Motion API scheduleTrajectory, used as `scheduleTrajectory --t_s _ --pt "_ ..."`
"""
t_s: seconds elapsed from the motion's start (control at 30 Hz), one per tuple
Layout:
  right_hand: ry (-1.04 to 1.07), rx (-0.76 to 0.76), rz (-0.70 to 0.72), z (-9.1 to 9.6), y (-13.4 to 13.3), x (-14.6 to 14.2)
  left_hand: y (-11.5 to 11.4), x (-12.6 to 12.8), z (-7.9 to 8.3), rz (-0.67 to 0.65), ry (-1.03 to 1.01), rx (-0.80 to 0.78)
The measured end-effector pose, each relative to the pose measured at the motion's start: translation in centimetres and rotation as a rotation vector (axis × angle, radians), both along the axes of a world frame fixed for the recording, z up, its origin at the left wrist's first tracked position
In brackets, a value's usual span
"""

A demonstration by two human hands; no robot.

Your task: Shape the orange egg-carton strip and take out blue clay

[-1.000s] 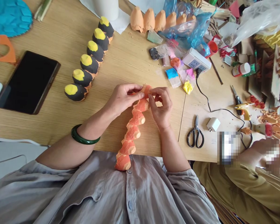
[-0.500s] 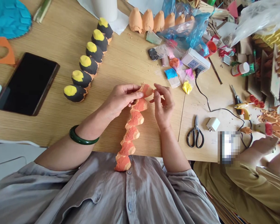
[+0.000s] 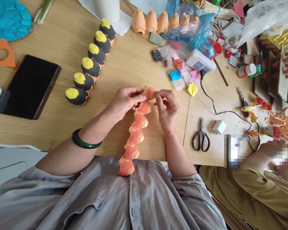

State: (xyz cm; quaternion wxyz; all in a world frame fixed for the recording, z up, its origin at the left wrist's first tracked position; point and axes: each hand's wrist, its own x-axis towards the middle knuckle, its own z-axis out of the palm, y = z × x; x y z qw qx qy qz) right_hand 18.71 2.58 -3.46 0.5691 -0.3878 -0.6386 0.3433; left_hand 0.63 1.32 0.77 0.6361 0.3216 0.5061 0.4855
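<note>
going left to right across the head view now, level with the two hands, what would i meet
Black-screened device, row of black cups with yellow tops, left hand, orange-painted cup strip in its fingers, right hand, yellow packet, black cord.

The one view comes from a camera on the wearer's head, facing forward and steeply down over the grey shirt (image 3: 96, 191) along the bottom edge. It looks from near above on the orange-coated egg-carton strip (image 3: 135, 136) at mid-frame, the worktop (image 3: 126, 64) spreading beyond.
</note>
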Motion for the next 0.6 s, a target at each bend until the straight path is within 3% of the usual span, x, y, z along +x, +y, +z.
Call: scheduleTrajectory --t_s 0.3,0.6 --pt "-0.160 0.241 -0.029 -0.87 0.05 -0.28 -0.07 0.08 -0.17 -0.023 0.006 0.000" --pt "-0.158 0.235 -0.011 -0.78 0.13 -0.31 -0.17 0.10 -0.06 -0.019 0.014 0.012"
